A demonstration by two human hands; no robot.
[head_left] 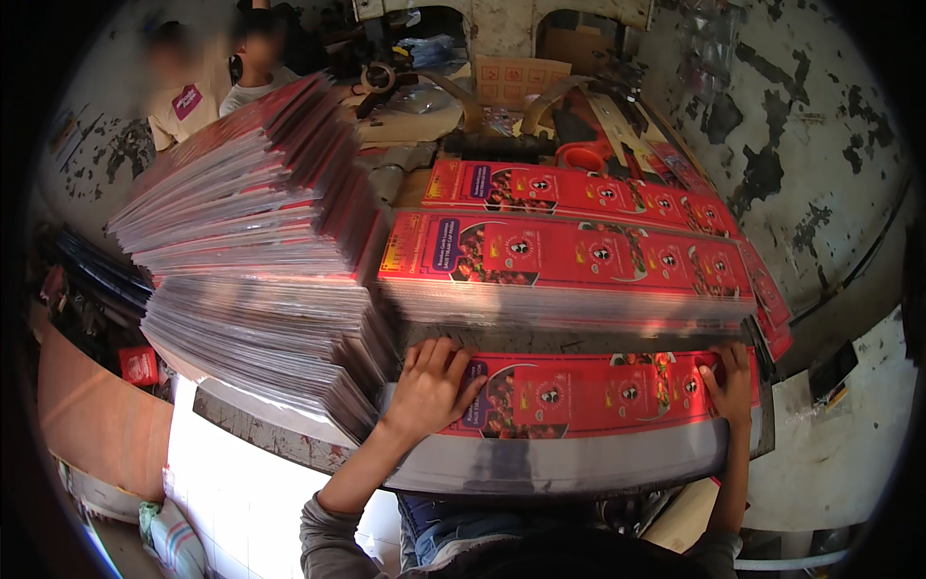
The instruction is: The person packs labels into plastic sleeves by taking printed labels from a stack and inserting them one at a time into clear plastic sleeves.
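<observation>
A stack of long red printed sheets (588,396) lies at the near edge of the bench, its pale layered side facing me. My left hand (431,391) is at its left end, fingers bent over the far edge and thumb apart on the top sheet. At the right end my right hand (730,391) is closed around the edge, thumb on top. Just beyond lies a second, thick stack of similar red sheets (579,253), with another red stack (588,190) behind that. The undersides of both hands are hidden.
A tall fanned pile of sheets (260,299) rises at the left. At the back stand a machine frame (502,29), a roll of tape (377,77) and a red ring-shaped thing (581,156). Two people (188,96) are at the far left. A peeling wall (772,125) bounds the right.
</observation>
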